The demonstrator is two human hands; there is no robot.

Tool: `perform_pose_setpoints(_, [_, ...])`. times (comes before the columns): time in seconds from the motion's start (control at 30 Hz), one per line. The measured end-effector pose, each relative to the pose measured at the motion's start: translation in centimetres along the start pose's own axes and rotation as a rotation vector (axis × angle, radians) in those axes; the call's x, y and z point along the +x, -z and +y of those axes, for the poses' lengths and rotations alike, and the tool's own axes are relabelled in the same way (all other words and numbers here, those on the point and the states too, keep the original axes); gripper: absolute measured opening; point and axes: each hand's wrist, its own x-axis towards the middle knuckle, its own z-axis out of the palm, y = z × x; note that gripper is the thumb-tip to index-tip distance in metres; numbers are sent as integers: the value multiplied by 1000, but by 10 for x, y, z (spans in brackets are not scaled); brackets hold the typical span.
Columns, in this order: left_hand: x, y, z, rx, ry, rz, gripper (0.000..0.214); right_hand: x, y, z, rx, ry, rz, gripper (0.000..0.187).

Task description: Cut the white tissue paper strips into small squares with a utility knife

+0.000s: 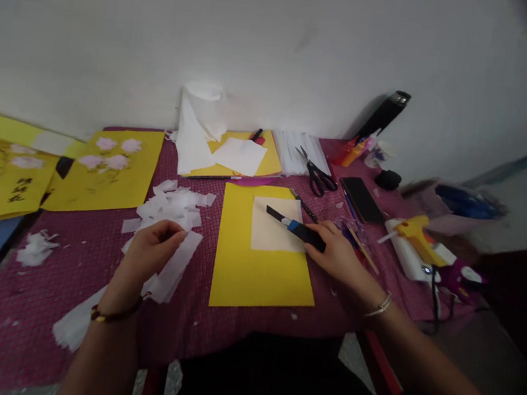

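My right hand (pixel 335 254) grips a black and blue utility knife (pixel 309 234) with its blade pointing left. The knife is over a cream-white square of paper (pixel 273 236), which lies on a yellow sheet (pixel 255 283). On the left, my left hand (pixel 153 249) is closed, thumb and fingers pinched together; whatever is between them, if anything, is hidden. Just beside its fingertips lies a white paper strip (pixel 182 264). Behind that hand is a heap of cut white paper pieces (pixel 174 204), and more white paper (pixel 77 322) lies under the wrist.
Black scissors (pixel 318 179) rest on white strips (pixel 291 150) at the back. At right are a phone (pixel 362 199) and a yellow glue gun (pixel 420 237). Yellow sheets with pink flowers (pixel 107 173) lie left, near a crumpled white scrap (pixel 37 248). A wall (pixel 278 50) stands behind.
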Motion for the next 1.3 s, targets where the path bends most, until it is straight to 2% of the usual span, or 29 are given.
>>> perform_pose_setpoints(0.13, [3, 3, 6, -26, -47, 54, 16, 0, 3, -4, -6, 46, -35, 37])
perform_pose_setpoints(0.27, [-7, 6, 19, -42, -96, 130, 18, 14, 8, -5, -28, 120, -70, 37])
perform_pose_setpoints(0.37, [-24, 2, 26, 21, -124, 103, 17, 25, 11, 0, -7, 125, 25, 37])
perform_pose_setpoints(0.5, [-54, -3, 22, 105, -136, 46, 18, 31, 5, 10, 124, 99, 139, 38])
perform_pose_setpoints(0.67, [-92, 1, 10, 222, -70, 154, 20, 27, 0, 21, 178, 119, 132, 37])
perform_pose_setpoints(0.73, [-100, -3, 10, 277, -68, 157, 21, 26, 3, 24, 192, 90, 165, 36])
perform_pose_setpoints(0.8, [-102, -15, 14, 330, -115, 92, 21, 26, 7, 29, 214, 48, 212, 35])
perform_pose_setpoints(0.87, [-99, -37, 22, 401, -191, -18, 21, 27, 10, 34, 234, -5, 270, 34])
perform_pose_setpoints(0.97, [-86, -80, 37, 550, -339, -149, 20, 30, 10, 44, 251, -66, 340, 33])
perform_pose_setpoints(1.07, [-67, -124, 50, 727, -505, -293, 18, 31, 8, 51, 273, -94, 352, 34])
perform_pose_setpoints(1.13, [-55, -148, 57, 908, -653, -326, 21, 31, 8, 52, 292, -104, 339, 33])
perform_pose_setpoints(1.2, [-46, -167, 62, 1186, -775, -359, 32, 30, 11, 50, 307, -99, 333, 33])
perform_pose_setpoints(1.23, [-42, -174, 63, 1295, -803, -368, 33, 29, 12, 48, 309, -87, 336, 33])
perform_pose_setpoints(1.3, [-36, -183, 63, 1362, -825, -355, 26, 28, 14, 43, 310, -61, 345, 32])
